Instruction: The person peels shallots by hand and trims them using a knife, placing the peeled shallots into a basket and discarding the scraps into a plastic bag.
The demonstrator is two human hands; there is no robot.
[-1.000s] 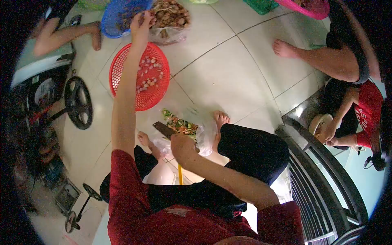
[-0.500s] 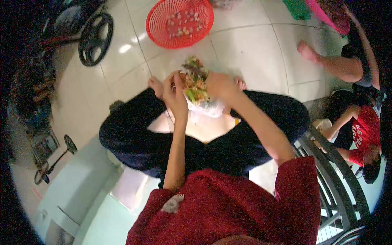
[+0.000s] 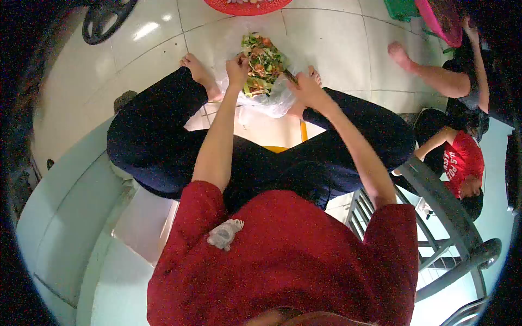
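A heap of chopped vegetable scraps [image 3: 263,62], green with orange-red pieces, lies in a clear plastic bag [image 3: 272,103] between my feet. My left hand [image 3: 237,70] is at the left edge of the heap, its fingers pinched together; what they hold is too small to make out. On the other side, my right hand [image 3: 309,89] grips a dark knife [image 3: 291,76], its tip pointing toward the scraps. That hand is just above the bag's right side.
A red plastic basket [image 3: 247,7] with small pale pieces stands on the tiles ahead. Black wheel [image 3: 106,19] at upper left. A person in a red shirt [image 3: 465,163] sits at right beyond a grey metal chair [image 3: 440,190]; another person's leg [image 3: 435,76] extends nearby.
My view has tilted back toward my body, so the basket sits higher. My right hand has drawn the knife from over the scraps to their right edge; my left hand has closed into a pinch.
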